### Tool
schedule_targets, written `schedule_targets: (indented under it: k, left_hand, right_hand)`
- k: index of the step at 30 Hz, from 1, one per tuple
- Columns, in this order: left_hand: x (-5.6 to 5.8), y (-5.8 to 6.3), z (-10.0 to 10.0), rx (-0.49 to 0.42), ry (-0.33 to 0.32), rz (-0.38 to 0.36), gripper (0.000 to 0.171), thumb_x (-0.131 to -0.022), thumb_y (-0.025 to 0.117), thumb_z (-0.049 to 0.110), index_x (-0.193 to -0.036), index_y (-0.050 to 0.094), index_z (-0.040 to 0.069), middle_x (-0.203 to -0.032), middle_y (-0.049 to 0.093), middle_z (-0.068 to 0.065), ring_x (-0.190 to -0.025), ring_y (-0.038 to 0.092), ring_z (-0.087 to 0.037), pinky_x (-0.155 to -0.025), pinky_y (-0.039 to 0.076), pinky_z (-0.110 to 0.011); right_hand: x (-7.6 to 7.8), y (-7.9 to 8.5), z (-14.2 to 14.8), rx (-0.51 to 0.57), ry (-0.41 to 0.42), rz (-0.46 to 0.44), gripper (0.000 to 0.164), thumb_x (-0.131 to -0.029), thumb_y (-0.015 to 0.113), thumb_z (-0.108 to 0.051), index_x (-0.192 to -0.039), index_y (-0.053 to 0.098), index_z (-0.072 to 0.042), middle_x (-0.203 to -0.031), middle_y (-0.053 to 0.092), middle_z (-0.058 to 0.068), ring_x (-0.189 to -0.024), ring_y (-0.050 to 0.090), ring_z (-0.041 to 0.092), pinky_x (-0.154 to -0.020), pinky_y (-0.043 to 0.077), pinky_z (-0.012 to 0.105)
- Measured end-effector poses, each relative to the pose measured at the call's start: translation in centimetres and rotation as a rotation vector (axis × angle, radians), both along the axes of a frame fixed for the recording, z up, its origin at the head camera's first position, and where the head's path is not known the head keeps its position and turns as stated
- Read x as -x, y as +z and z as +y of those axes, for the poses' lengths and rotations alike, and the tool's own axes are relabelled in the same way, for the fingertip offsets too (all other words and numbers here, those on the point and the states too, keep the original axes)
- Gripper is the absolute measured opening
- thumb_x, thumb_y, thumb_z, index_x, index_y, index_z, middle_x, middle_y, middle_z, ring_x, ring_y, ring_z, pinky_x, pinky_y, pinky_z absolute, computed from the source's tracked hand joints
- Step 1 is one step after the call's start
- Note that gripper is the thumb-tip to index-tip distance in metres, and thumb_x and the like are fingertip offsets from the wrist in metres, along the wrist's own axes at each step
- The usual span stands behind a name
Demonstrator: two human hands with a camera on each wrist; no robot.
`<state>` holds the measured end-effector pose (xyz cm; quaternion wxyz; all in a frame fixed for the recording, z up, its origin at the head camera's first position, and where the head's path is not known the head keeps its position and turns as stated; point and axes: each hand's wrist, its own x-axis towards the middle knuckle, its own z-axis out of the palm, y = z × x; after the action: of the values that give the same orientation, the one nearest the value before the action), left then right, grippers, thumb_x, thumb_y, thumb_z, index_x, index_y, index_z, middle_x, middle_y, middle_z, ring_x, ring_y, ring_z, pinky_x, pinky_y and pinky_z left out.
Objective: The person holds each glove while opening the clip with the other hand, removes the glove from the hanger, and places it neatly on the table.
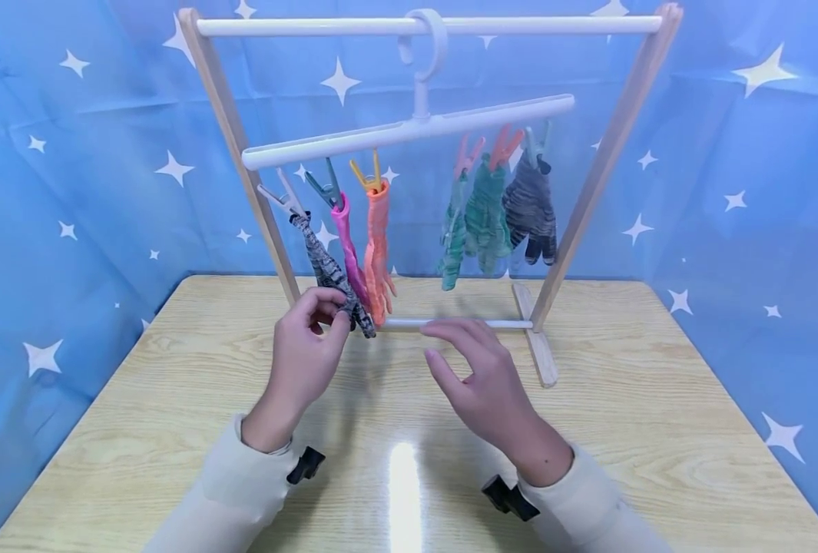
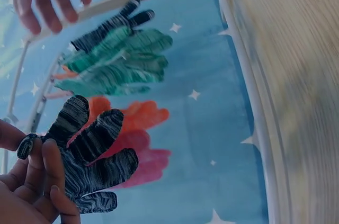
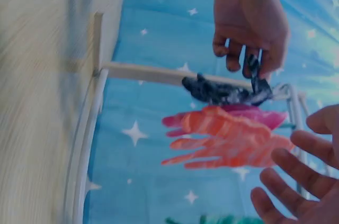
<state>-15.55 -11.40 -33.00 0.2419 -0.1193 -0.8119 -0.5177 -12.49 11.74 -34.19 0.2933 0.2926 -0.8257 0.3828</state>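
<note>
My left hand [image 1: 306, 346] pinches a finger of a black-and-grey knit glove [image 2: 100, 166] between thumb and fingers. A pale clothespin [image 1: 286, 196] clips that glove's cuff, under the low left end of a tilted white hanger [image 1: 339, 143]. Just right of it hang a pink glove [image 1: 348, 238] on a dark green clothespin [image 1: 327, 187] and an orange glove [image 1: 377, 246] on a yellow clothespin [image 1: 372, 173]. My right hand [image 1: 478, 384] hovers to the right with spread, slightly bent fingers and nothing in it, apart from the gloves.
Under the raised right end hang two green gloves [image 1: 488, 219] and a dark grey glove [image 1: 531, 207], clipped by clothespins. The hanger hooks onto the top rail [image 1: 554, 25] of a wooden-sided stand [image 1: 609, 161]. It stands on a wood-grain table [image 1: 630, 399] before a blue starred curtain [image 1: 747, 253].
</note>
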Motion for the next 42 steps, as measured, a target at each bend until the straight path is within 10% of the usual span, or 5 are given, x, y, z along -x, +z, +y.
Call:
schedule_targets:
  k: [20,29,42]
  left_hand:
    - [-1.8,0.4,2.0,0.106,-0.083,0.252,0.012,-0.085,0.065,0.005,-0.096,0.069,0.006,-0.093,0.064,-0.006,-0.087,0.057,-0.016,-0.079,0.045,-0.034]
    - [-2.6,0.6,2.5,0.135,-0.108,0.259,0.009,-0.085,0.065,0.009,-0.093,0.068,0.01,-0.122,0.052,-0.014,-0.117,0.05,-0.024,-0.096,0.044,-0.04]
    - [-3.6,0.3,2.7,0.199,-0.175,0.336,0.015,-0.085,0.063,0.017,-0.098,0.069,0.012,-0.125,0.057,-0.012,-0.117,0.05,-0.027,-0.094,0.041,-0.045]
  right_hand:
    - [0.8,1.3,-3.9,0.203,0.191,-0.106,0.029,-0.096,0.064,-0.006,-0.124,0.068,-0.009,-0.118,0.07,0.004,-0.106,0.066,0.02,-0.094,0.054,0.036]
    - [1.0,2.0,-3.9,0.24,0.218,-0.207,0.032,-0.098,0.059,-0.006,-0.13,0.064,-0.009,-0.125,0.068,0.004,-0.108,0.066,0.017,-0.096,0.054,0.034]
    - [0.4,1.8,-3.8,0.385,0.312,-0.364,0.032,-0.101,0.051,-0.003,-0.132,0.06,-0.001,-0.124,0.066,0.013,-0.109,0.065,0.014,-0.095,0.053,0.024]
